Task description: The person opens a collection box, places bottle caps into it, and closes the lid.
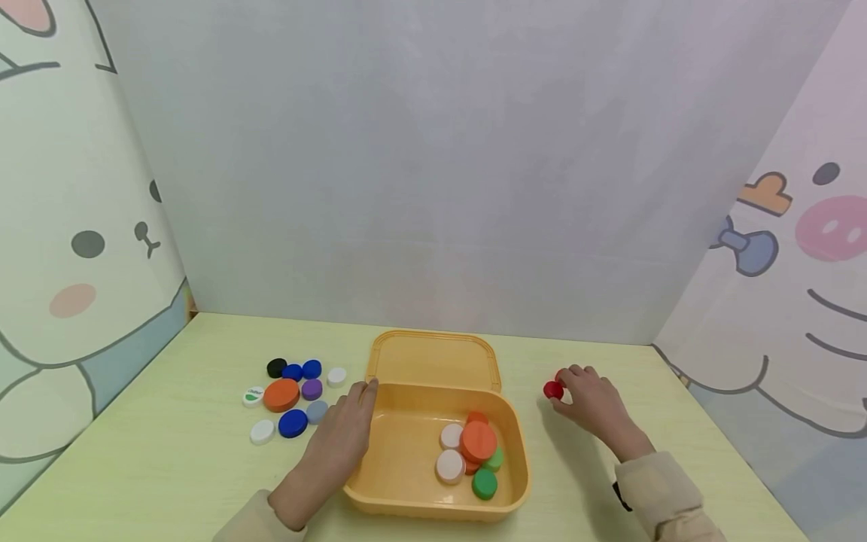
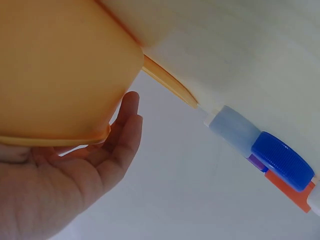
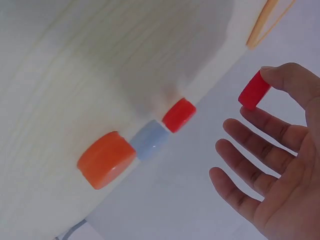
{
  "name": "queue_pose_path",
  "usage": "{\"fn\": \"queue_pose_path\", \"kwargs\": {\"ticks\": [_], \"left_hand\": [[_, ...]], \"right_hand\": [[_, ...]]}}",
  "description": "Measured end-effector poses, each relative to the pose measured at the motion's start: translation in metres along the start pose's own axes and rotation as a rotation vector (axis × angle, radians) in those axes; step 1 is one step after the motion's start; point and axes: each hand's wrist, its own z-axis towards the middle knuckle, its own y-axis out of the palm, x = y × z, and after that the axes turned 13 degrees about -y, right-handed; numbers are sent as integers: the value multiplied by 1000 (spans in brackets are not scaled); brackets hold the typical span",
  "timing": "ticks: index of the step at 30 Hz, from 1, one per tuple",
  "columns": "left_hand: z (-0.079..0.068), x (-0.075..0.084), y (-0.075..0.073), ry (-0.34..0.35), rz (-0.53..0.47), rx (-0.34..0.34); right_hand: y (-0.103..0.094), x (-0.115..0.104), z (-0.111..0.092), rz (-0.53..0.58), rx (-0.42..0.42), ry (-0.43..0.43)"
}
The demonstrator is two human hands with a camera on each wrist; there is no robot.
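My right hand (image 1: 596, 406) pinches a red bottle cap (image 3: 254, 91) between thumb and index finger, raised above the table; its other fingers are spread. Beyond it, a second red cap (image 3: 179, 115), a light blue cap (image 3: 150, 139) and an orange cap (image 3: 106, 160) sit on the table, mostly hidden behind the hand in the head view. My left hand (image 1: 342, 433) holds the left rim of an orange-yellow plastic box (image 1: 400, 497), its fingers around the far left corner. Inside the box, towards the right, lie several caps, among them an orange one (image 1: 478, 442) and a green one (image 1: 485, 484).
Left of the box several loose caps lie on the table, including a large orange one (image 1: 281, 394), a dark blue one (image 1: 293, 423) and a black one (image 1: 276, 367). The box's lid (image 1: 433, 360) lies behind it. A grey curtain (image 1: 433, 188) closes off the back.
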Motion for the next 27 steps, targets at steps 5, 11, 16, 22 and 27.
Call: {"fn": "queue_pose_path", "kwargs": {"ticks": [5, 11, 16, 22, 27], "left_hand": [[0, 0, 0, 2, 0, 6], [0, 0, 0, 10, -3, 24], [0, 0, 0, 4, -5, 20], [0, 0, -1, 2, -7, 15], [0, 0, -1, 7, -10, 20]], "right_hand": [[-12, -18, 0, -23, 66, -57], [-26, -42, 0, -38, 142, -148], [-34, -62, 0, -76, 171, -243], [-41, -88, 1, -68, 116, -292], [-43, -106, -2, -51, 75, -333]]}}
